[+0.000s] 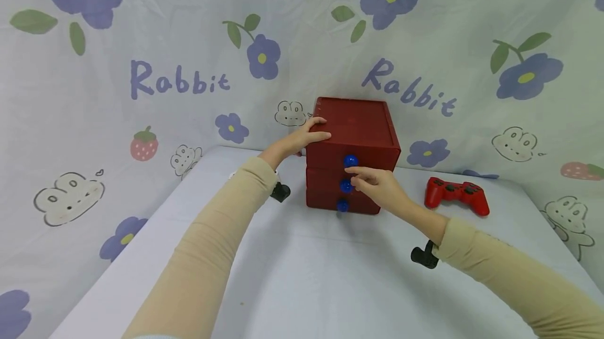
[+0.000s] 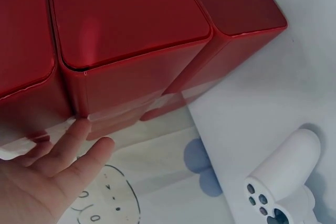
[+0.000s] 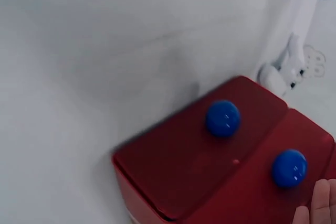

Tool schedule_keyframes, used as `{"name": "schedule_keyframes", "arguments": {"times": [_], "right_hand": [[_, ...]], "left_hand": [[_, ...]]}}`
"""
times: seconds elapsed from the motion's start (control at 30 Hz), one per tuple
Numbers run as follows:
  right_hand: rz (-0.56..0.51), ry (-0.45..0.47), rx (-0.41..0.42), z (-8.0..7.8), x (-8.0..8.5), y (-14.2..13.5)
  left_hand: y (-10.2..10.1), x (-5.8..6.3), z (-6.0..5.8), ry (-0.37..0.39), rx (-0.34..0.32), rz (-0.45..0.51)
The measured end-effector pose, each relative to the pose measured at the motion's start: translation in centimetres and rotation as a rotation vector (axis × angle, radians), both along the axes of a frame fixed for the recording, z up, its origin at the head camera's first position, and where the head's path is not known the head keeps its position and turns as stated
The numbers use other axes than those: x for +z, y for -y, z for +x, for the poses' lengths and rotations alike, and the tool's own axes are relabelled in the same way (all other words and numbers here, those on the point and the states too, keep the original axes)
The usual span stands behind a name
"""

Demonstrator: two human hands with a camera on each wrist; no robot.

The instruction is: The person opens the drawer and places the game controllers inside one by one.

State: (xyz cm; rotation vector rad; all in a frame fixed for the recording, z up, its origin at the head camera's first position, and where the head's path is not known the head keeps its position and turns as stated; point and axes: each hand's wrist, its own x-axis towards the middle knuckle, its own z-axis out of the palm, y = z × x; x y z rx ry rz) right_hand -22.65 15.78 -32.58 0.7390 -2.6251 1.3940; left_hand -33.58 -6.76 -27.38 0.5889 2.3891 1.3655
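A red three-drawer box (image 1: 351, 119) stands on the table, with a blue knob on each closed drawer front. My left hand (image 1: 299, 139) rests at the box's upper left edge, fingers spread over the top. In the left wrist view its fingers (image 2: 65, 148) are extended beside the red side wall. My right hand (image 1: 379, 187) is at the front, index finger stretched just under the top knob (image 1: 351, 161). The middle knob (image 1: 346, 186) lies close to its thumb. In the right wrist view the fingertips (image 3: 320, 203) appear beside the middle knob (image 3: 289, 168), apart from it.
A red game controller (image 1: 456, 195) lies right of the box. A white game controller (image 2: 286, 177) lies left of it, mostly hidden by my left arm in the head view. Patterned cloth (image 1: 179, 30) hangs behind the white-covered table (image 1: 302, 286).
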Motion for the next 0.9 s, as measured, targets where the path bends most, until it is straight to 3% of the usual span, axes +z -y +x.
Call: {"name": "schedule_keyframes", "arguments": {"times": [0.47,0.9], "right_hand": [[0.058,0.119,-0.045,-0.7,-3.0,0.3],[0.05,0.149,-0.058,-1.9,-3.9,0.7]], "left_hand": [[0.0,0.2,0.3,0.014,0.008,-0.021],[0.1,0.1,0.3,0.026,0.026,-0.005]]}}
